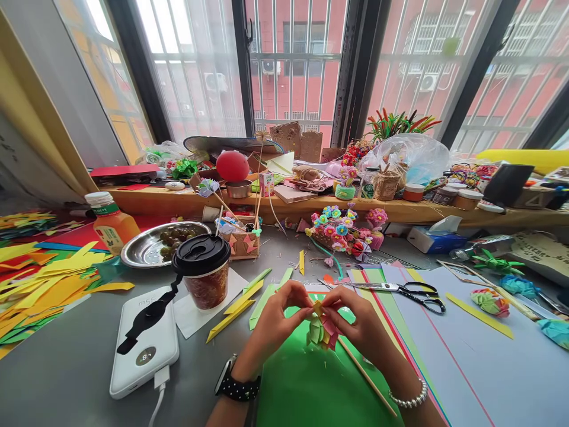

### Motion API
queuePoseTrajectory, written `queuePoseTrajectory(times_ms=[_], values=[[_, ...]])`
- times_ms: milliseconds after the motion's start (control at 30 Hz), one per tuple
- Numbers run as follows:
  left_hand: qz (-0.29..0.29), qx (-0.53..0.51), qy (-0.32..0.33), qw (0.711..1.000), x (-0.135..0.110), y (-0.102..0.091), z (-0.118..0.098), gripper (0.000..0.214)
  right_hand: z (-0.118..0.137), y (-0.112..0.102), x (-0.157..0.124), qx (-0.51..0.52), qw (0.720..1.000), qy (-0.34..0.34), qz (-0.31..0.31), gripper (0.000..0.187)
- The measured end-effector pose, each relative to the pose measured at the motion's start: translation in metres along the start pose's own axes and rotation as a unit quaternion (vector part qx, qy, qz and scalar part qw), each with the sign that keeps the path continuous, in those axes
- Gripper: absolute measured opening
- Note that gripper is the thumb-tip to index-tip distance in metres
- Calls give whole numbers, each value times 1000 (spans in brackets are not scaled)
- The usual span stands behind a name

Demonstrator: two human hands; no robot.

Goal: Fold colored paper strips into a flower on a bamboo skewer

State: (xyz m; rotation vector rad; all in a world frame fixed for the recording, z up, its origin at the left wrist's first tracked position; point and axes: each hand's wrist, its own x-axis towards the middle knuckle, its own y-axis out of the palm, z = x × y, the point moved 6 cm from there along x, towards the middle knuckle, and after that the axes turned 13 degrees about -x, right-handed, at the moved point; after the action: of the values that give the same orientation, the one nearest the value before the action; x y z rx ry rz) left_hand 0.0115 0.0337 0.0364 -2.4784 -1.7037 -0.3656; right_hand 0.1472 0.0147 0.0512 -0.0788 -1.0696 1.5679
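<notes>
Between both hands is a folded paper flower [320,333] with pale green, yellow and pink petals. My left hand [288,309] pinches a small yellow folded piece at its top from the left. The fingers of my right hand [351,313] close on the same yellow piece from the right. Beneath them lies a shiny green mat or folder [302,391]. A thin wooden stick [367,376] slants across it, its upper end near the flower; I cannot tell whether they are joined. Yellow folded strips [237,308] lie left of my left hand.
Black-handled scissors [420,290] lie on coloured paper sheets [448,332] at right, near another paper flower [489,302]. A lidded coffee cup [207,281], a white power bank [146,338] with a cable, a metal plate [137,252] and a juice bottle [111,222] stand left.
</notes>
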Motion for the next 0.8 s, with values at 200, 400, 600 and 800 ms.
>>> queuePoseTrajectory(times_ms=[200,400,600,800], values=[[2,36,9,999,0,2,-4,13,1,-1,0,-18,1000,-8,-4,5],[7,64,23,998,-2,4,-7,6,1,-1,1,-5,1000,-11,10,8],[2,58,-5,998,0,2,-3,11,1,0,2,-29,1000,-3,-1,6],[-5,62,-1,998,1,1,-5,10,0,0,1,-24,1000,0,7,5]])
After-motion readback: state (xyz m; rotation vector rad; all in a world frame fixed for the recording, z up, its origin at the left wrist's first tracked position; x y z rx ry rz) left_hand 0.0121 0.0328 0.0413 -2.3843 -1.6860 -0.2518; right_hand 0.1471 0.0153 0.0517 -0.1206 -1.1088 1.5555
